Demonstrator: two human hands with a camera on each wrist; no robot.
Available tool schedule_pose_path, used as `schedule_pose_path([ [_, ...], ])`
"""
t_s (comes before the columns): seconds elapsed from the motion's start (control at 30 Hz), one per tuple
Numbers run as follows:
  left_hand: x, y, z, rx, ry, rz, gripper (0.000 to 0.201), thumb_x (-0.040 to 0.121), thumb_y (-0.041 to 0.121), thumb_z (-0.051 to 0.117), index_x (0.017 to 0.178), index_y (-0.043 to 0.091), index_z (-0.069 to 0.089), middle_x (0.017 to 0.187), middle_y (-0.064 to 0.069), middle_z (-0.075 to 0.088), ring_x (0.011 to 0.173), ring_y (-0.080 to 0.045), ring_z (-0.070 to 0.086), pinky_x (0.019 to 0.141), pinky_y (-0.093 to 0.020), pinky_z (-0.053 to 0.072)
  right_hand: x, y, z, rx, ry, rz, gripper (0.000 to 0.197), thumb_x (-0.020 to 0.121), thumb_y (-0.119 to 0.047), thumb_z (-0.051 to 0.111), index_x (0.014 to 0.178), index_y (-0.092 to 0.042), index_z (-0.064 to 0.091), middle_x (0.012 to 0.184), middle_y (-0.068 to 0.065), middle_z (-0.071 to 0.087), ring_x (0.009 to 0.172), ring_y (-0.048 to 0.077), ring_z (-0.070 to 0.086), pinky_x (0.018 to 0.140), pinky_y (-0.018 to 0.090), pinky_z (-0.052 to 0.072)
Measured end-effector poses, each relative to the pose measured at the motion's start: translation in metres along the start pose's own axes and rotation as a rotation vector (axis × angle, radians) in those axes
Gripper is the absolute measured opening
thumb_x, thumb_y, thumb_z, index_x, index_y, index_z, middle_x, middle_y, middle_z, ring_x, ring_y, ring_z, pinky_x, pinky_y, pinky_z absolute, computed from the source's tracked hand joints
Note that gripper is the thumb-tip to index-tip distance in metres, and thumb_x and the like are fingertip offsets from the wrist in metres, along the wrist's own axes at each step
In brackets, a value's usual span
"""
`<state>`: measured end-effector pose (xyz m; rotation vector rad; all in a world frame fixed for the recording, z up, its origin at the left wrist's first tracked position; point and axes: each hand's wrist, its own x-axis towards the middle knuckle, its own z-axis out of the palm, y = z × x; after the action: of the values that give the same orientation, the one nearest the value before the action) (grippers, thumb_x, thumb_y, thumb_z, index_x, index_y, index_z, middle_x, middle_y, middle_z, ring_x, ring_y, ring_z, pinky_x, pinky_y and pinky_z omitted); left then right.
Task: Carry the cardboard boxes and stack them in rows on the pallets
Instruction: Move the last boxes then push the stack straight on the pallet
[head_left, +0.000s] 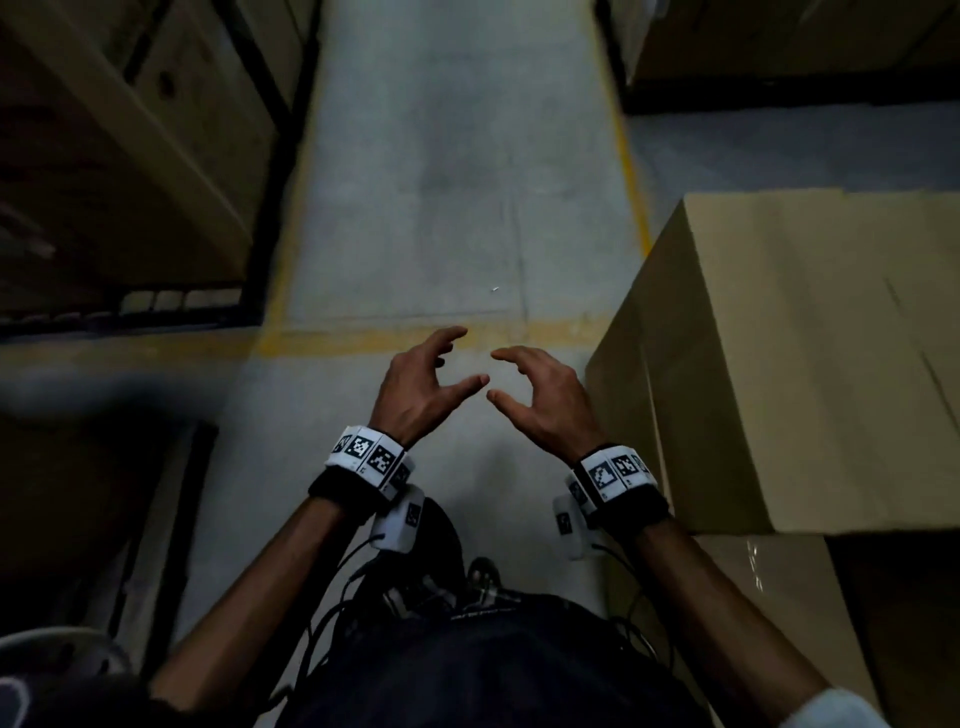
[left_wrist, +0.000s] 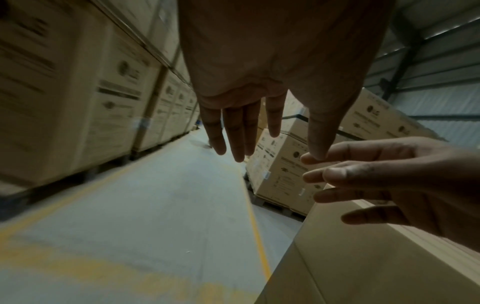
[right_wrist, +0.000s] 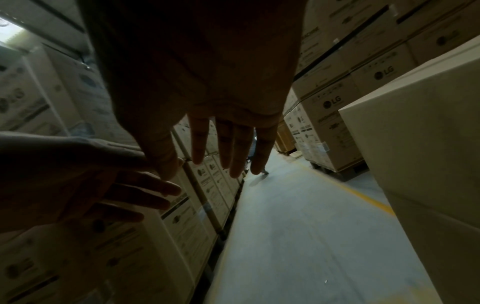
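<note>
Two hands: the left hand (head_left: 423, 384) and the right hand (head_left: 540, 397) hang over the floor (head_left: 441, 182), thumb tips near each other, apart
Grip: both empty, fingers spread and loosely bent
Plain cardboard box (head_left: 789, 358): at 3 o'clock, just beside the right hand, not touched, resting on another box (head_left: 779, 597)
Printed boxes (left_wrist: 283, 172): stacked on a pallet (left_wrist: 275, 205) at 1 o'clock; more rows at 10 o'clock
Aisle: yellow line (head_left: 631, 171) along its right edge

A bare strip of grey floor (head_left: 441, 182) ran straight ahead between tall stacked boxes (head_left: 130, 145) on the left. A big plain box (head_left: 810, 364) stood close on the right, blocking that side.
</note>
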<state>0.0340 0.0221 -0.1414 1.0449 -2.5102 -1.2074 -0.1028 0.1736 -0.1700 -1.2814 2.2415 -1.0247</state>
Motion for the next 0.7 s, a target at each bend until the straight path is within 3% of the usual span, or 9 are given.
schedule_pose_path([
  [0.3,0.289,0.033,-0.007,0.021,-0.095,0.169,0.071,0.08,0.056,0.081,0.142,0.037,0.054,0.133,-0.001,0.066,0.118,-0.016,0.064,0.095,-0.039,0.054,0.249,0.078,-0.072,-0.064,0.15,0.143,0.048,0.088,-0.035,0.074,0.133,-0.023,0.064,0.134,0.0,0.064,0.116,0.021,0.063,0.096,0.04,0.053],
  [0.47,0.447,0.079,-0.018,0.09,-0.231,0.271,0.073,0.082,0.056,0.079,0.146,0.033,0.051,0.139,-0.003,0.063,0.125,-0.021,0.061,0.1,-0.04,0.053,0.372,0.097,-0.124,-0.051,0.28,0.261,0.048,0.089,-0.038,0.074,0.135,-0.028,0.063,0.134,-0.004,0.064,0.11,0.017,0.065,0.091,0.038,0.055],
  [0.7,0.609,0.154,0.014,0.124,-0.391,0.438,0.071,0.085,0.053,0.077,0.147,0.029,0.051,0.139,-0.006,0.063,0.124,-0.023,0.061,0.097,-0.04,0.053,0.482,0.141,-0.208,-0.072,0.399,0.42,0.049,0.09,-0.042,0.073,0.136,-0.033,0.06,0.136,-0.007,0.062,0.113,0.016,0.063,0.097,0.041,0.052],
])
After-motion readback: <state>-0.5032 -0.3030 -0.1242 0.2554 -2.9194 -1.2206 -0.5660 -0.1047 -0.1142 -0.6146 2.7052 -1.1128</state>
